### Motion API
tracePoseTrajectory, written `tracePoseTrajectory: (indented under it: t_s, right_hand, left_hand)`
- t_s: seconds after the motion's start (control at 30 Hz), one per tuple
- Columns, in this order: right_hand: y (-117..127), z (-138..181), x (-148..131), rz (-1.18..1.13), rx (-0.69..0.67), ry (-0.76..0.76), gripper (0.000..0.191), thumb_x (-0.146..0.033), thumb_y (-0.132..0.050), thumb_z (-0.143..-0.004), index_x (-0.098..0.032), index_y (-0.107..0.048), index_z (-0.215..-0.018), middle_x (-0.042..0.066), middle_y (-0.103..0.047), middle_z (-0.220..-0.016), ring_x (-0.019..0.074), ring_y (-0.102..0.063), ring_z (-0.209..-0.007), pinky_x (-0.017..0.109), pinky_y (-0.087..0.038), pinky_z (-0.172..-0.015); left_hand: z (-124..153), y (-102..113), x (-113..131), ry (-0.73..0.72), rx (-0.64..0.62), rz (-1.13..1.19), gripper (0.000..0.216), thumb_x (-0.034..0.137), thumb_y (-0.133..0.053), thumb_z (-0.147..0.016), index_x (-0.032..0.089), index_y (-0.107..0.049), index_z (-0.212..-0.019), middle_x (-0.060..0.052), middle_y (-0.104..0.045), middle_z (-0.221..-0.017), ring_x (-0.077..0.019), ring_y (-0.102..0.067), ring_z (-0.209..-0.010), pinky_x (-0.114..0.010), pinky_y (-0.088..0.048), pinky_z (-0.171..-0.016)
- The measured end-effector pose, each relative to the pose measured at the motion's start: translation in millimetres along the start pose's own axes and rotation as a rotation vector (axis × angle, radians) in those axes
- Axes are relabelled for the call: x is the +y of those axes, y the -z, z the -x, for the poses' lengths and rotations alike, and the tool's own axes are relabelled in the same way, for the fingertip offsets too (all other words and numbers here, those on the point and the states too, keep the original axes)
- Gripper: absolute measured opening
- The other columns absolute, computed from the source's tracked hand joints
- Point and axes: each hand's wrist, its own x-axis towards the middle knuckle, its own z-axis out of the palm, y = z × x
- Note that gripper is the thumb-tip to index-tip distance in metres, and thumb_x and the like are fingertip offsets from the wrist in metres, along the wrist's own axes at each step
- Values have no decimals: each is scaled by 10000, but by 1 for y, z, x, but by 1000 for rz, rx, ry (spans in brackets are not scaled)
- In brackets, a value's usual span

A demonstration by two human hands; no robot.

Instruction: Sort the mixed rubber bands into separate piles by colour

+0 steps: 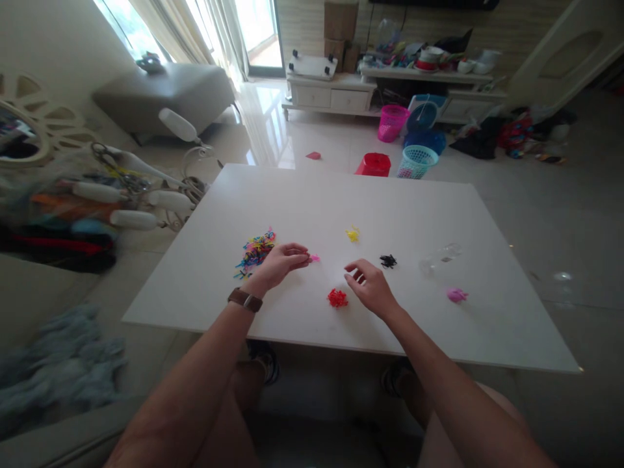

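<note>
On the white table (pixel 487 325) lies a mixed pile of small coloured bands (pixel 255 251) at the left. My left hand (pixel 283 262), with a brown watch strap on the wrist, hovers beside that pile with its fingers pinched on a small pink band (pixel 314 258). My right hand (pixel 371 288) rests near the middle of the table, fingers curled loosely, nothing visible in them. A small red heap (pixel 337 298) lies just left of it. Separate small heaps lie around: yellow (pixel 353 234), black (pixel 388 261) and purple-pink (pixel 457 295).
A clear plastic bag (pixel 439 259) lies on the table at the right. Beyond the table stand a red container (pixel 374 164), a teal basket (pixel 416 162) and a pink basket (pixel 392 122) on the tiled floor. A rack with scissors and clutter (pixel 121 188) is at the left.
</note>
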Motion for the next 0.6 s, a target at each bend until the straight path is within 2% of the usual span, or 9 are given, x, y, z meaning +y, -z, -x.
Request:
tracePoseTrajectory:
  t_s: [0.13,0.23,0.4,0.6]
  right_hand:
    - [-6,-5,-8,-90,-1,3,114,-288,-647,-879,-204,-674,-951,47,-696,-948,140,-645,-705,275,-522,-631]
    - [-9,-9,-12,-190,24,-30,166,-337,-676,-876,-210,-710,-976,53,-725,-947,155,-659,-731,281,-528,-638]
    - [-12,-9,-13,-282,53,-93,141,-319,-705,-850,-209,-754,-923,41,-749,-872,150,-644,-702,278,-514,-651]
    - [-9,-6,-12,-262,92,-150,129,-318,-718,-817,-206,-762,-863,29,-732,-769,140,-605,-624,262,-482,-580]
  left_hand:
    - [4,-33,-3,27,-115,42,338,279,-897,-632,115,-727,-874,-81,-740,-868,-182,-712,-841,-384,-534,-948]
    - [5,-47,-8,38,-175,47,314,295,-897,-641,113,-728,-833,-70,-734,-830,-169,-703,-825,-361,-539,-920]
    - [4,-55,-15,59,-190,40,338,327,-906,-636,116,-719,-823,-72,-740,-806,-162,-698,-794,-343,-551,-869]
    - [6,-60,-18,45,-164,10,354,358,-901,-645,113,-720,-825,-88,-748,-819,-166,-701,-777,-351,-557,-859]
